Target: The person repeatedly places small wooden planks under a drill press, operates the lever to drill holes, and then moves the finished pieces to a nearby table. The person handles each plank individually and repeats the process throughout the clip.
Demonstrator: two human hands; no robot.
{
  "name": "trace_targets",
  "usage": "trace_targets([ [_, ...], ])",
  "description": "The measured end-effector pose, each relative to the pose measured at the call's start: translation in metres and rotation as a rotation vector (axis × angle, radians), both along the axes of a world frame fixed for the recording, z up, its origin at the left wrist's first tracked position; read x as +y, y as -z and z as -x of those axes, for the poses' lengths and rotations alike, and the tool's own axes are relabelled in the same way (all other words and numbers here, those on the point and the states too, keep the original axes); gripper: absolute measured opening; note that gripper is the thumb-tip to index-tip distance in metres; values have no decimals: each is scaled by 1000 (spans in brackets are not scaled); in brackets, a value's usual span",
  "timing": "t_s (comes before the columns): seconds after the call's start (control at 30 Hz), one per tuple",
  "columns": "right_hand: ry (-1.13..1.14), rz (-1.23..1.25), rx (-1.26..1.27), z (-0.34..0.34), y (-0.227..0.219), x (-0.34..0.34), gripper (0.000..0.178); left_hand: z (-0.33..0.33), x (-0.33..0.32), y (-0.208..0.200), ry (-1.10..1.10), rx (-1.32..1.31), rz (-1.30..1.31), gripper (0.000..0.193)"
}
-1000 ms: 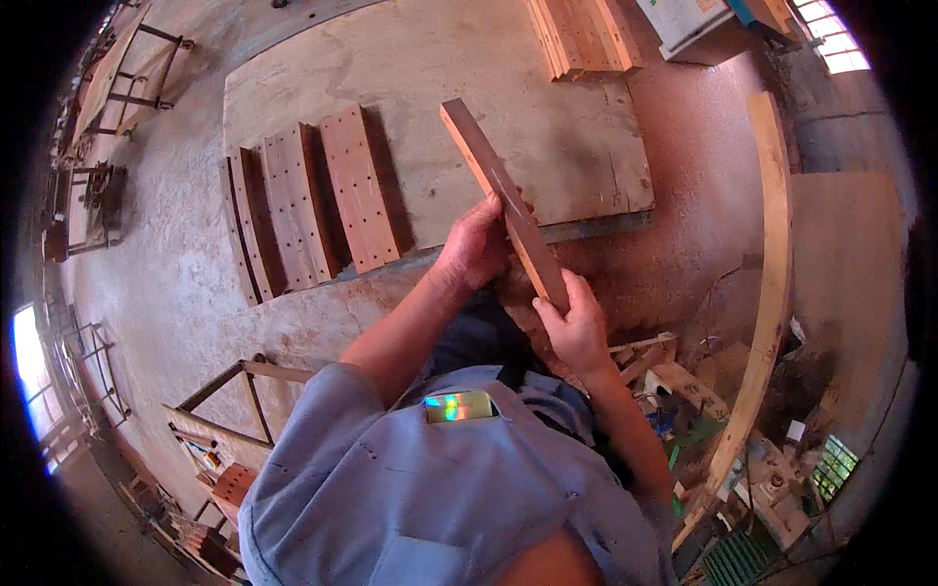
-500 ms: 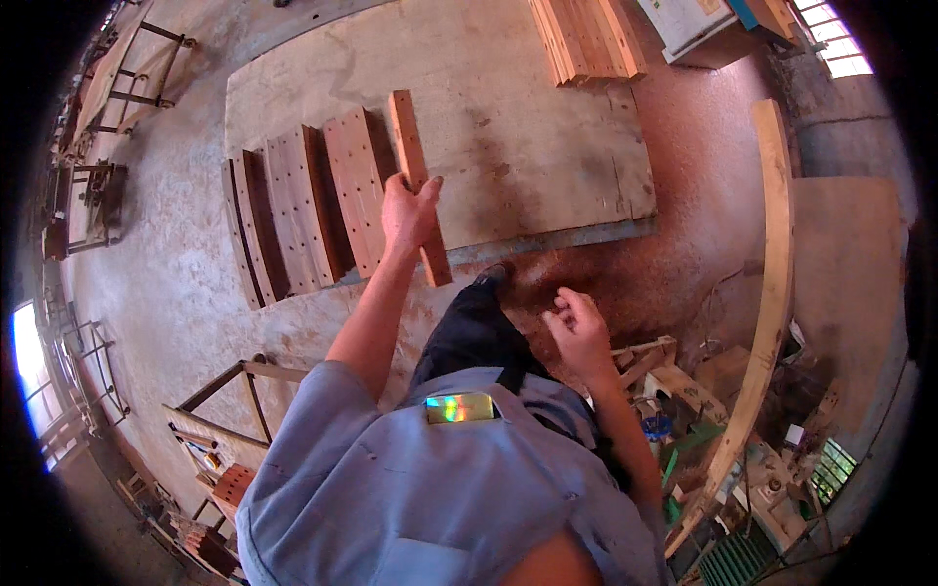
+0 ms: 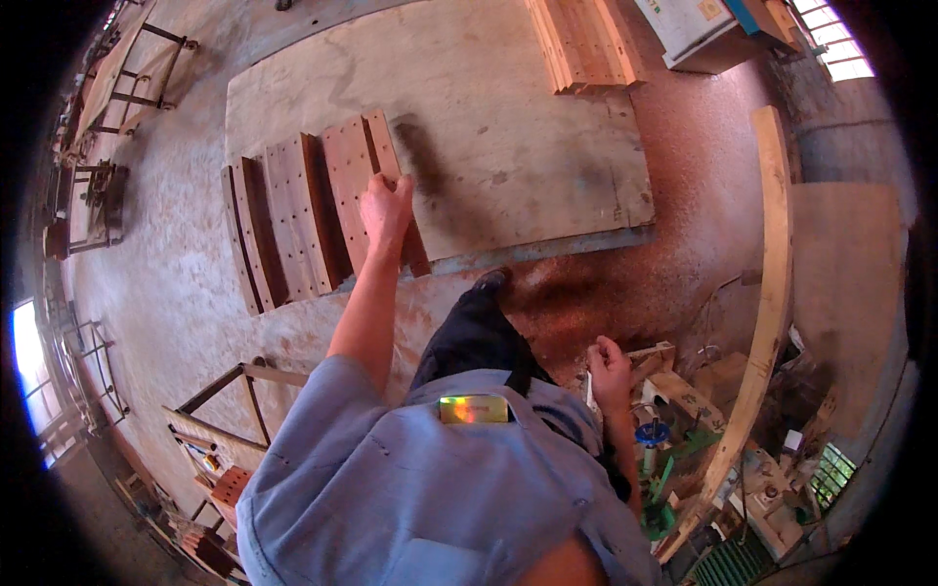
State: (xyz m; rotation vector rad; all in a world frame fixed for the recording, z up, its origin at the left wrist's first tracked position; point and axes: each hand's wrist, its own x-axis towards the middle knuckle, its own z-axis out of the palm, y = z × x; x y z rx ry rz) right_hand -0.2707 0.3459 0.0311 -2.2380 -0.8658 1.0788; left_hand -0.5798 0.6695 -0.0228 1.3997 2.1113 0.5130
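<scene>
My left hand [image 3: 387, 210] is closed around a reddish-brown wooden bar [image 3: 384, 145] with small drilled holes. The bar lies against the right side of a row of similar drilled bars [image 3: 347, 166], its near end reaching past the board's edge. More bars of this kind [image 3: 290, 210] stand side by side farther left, with dark gaps between groups. They rest on a large pale board [image 3: 518, 127] on the floor. My right hand [image 3: 610, 376] hangs low at my right side, fingers curled in, and nothing shows in it.
A stack of lighter wooden bars [image 3: 583, 49] sits at the board's far right corner, near a white box [image 3: 692, 29]. A long curved timber [image 3: 767, 283] rises on the right beside cluttered machinery [image 3: 684, 400]. A metal-framed stand [image 3: 220, 420] is at lower left.
My left hand has brought the bar leftward from a raised, separate position to the row's right side. My right hand has dropped back toward my body and to the right.
</scene>
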Motion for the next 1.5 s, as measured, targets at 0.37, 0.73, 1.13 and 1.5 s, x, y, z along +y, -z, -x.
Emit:
trace_targets([
  [0.37, 36, -44, 35, -11, 17, -12, 34, -2, 12, 12, 12, 323, -49, 30],
  [0.73, 82, -17, 51, -18, 35, -25, 29, -2, 4, 6, 6, 390, 54, 43],
  [1.13, 333, 56, 6, -14, 17, -34, 32, -215, 131, -40, 614, -14, -211, 55],
  [1.5, 663, 108, 17, 23, 53, -151, 30, -403, 182, -60, 652, 93, -8, 59],
])
